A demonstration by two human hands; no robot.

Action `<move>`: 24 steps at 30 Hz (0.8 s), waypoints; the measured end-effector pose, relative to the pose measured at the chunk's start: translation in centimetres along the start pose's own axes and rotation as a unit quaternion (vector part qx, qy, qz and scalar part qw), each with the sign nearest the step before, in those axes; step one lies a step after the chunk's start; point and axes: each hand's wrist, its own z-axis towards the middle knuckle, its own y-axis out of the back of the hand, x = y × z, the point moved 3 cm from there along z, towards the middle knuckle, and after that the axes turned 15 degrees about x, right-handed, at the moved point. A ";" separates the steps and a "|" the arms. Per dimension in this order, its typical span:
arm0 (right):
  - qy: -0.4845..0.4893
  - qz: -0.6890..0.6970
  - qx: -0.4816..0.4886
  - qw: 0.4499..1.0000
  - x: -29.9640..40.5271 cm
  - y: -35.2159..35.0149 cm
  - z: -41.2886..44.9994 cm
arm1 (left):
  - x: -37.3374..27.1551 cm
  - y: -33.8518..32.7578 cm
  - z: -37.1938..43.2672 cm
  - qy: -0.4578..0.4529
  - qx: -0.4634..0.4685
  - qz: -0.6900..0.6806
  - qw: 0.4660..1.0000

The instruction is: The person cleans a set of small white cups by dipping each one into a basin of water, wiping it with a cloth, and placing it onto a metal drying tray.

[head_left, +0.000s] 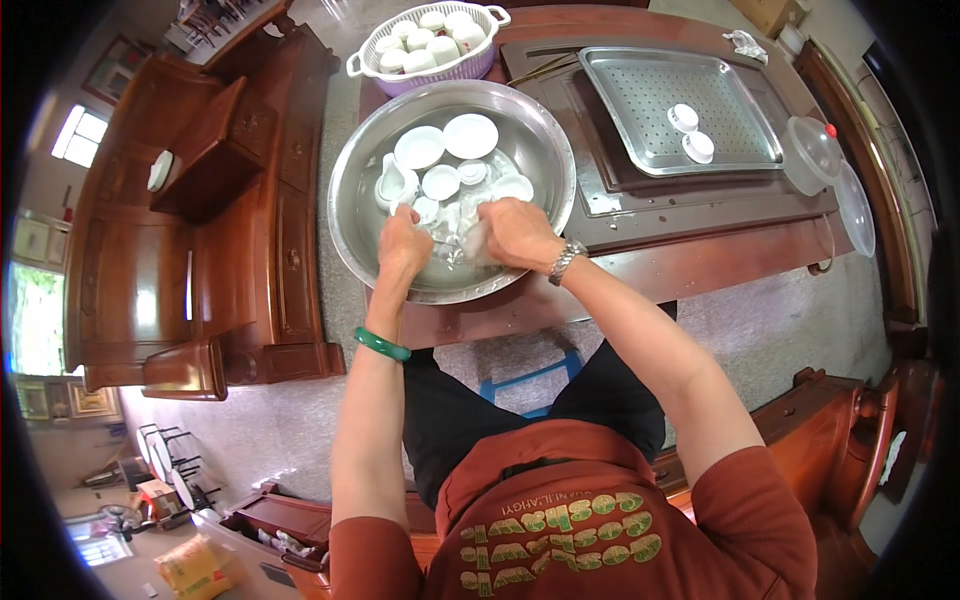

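Note:
A wide stainless steel basin (345, 187) with water in it stands on the wooden table in front of me. White porcelain lies in the water: bowl-like cups (470, 136), a smaller cup (441, 183), a lid (472, 172) and a spouted pitcher (395, 184). My left hand (405, 241) is curled at the basin's near left, its fingertips beside the pitcher and a small cup (426, 210); whether it grips either is hidden. My right hand (523, 234) is closed on a blurred, wet, whitish cloth (472, 231) in the water.
Behind the basin, a white and purple plastic basket (431, 75) holds several white cups. Two small white cups (691, 133) sit on a perforated metal tray (645, 97) at the right. Clear plastic covers (811, 157) lean at the table's right end. A crumpled tissue (745, 46) lies farther back.

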 end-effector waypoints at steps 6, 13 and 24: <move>0.026 0.037 -0.171 0.984 -1.2 0.5 0.1 | -0.3 -0.5 -1.5 0.008 0.037 0.255 0.966; -0.013 0.112 -0.097 0.989 -1.5 0.5 0.9 | 0.1 0.1 -0.2 0.000 0.098 0.236 0.967; 0.122 0.304 -0.122 0.937 -0.6 1.2 -0.1 | -4.0 -3.7 -2.3 -0.018 0.168 -0.479 0.862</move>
